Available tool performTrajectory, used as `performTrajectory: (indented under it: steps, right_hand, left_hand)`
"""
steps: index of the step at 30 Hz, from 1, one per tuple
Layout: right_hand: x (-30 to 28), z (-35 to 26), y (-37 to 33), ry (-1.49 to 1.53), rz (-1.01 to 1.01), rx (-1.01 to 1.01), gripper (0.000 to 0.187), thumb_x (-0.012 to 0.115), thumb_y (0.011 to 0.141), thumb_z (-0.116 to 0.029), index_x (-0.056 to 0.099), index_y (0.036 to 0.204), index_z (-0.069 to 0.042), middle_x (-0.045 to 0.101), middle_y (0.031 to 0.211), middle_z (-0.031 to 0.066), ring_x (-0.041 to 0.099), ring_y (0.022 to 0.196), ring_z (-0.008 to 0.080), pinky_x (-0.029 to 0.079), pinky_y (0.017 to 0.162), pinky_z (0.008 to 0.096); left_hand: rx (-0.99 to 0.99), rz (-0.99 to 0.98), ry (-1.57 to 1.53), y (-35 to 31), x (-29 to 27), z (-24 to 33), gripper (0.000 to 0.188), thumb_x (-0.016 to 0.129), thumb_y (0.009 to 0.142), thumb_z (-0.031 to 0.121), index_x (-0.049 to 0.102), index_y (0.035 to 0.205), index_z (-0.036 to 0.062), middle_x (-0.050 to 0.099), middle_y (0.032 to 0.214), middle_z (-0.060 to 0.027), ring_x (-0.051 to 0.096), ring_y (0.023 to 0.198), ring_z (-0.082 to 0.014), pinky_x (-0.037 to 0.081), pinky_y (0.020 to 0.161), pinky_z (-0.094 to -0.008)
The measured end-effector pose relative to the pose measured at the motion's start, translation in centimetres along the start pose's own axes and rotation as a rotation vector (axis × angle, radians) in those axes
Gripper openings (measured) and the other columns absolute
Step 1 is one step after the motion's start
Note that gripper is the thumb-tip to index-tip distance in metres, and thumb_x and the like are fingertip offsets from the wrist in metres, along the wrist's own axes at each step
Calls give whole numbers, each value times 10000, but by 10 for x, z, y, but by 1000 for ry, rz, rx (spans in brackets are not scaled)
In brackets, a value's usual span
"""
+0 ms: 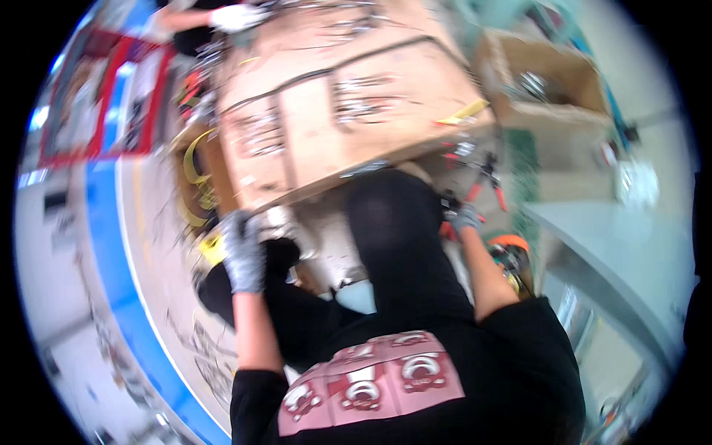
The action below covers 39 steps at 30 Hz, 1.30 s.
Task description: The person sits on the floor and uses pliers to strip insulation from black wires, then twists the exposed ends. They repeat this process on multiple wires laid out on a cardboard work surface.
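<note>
My left hand (244, 254), in a grey glove, was at the near left corner of the wooden worktop (311, 152); its fingers were bent, but whether they gripped the edge I could not tell. My right hand (466, 217) was on my side of the near right corner. Something dark and red (448, 228) showed at its fingers, too blurred for telling if I held it. The red-handled pliers (487, 176) lay just ahead of this hand, between it and that corner.
</note>
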State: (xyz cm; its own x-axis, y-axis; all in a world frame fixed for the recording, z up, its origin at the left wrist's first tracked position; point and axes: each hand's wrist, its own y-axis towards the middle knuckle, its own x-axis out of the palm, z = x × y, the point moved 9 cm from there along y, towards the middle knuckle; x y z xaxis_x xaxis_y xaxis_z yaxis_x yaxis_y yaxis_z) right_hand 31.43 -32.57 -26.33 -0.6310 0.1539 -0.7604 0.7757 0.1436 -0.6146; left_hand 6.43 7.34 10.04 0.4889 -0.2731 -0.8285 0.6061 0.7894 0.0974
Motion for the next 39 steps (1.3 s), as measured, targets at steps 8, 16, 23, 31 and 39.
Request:
performTrajectory:
  steps: [8,16,23,31,39]
  right_hand:
    - [-219,-172,-145,974,473,-780,98,526,885,-38,578,968,-38,601,922,38,558,824,110,457,775,247]
    - [-123,-394,-298,741,-538,-1083,327,431,862,39,497,1175,-32,561,1105,71,560,818,105,483,702,223]
    - [-61,-426,-270,969,-737,-1064,364,568,845,-14,485,1199,-43,567,1131,71,552,1010,165,460,879,287]
    - [-69,-430,-274,1002,-676,-985,204,487,911,-40,523,1109,-7,609,1033,126,622,853,160,532,735,246]
    - [-66,-428,-263,917,-627,-899,269,493,930,-143,499,1169,-20,602,1086,125,630,852,141,530,704,224]
  left_hand:
    - [-160,84,-299,-16,-5,-29,129,632,802,119,588,882,27,588,772,-120,584,686,-240,475,676,-323]
    - [42,175,-25,-15,-51,26,139,549,797,186,571,870,70,599,840,-143,602,802,-304,477,719,-407]
    - [51,202,115,-16,-71,15,140,541,752,138,621,844,69,599,872,-124,593,873,-261,469,746,-378]
    - [39,551,-168,-92,-146,-80,183,550,829,226,589,898,61,585,866,-128,567,874,-298,460,772,-405]
    - [-1004,402,-445,-336,14,-398,135,552,855,109,583,939,7,617,811,-57,565,741,-105,477,711,-261]
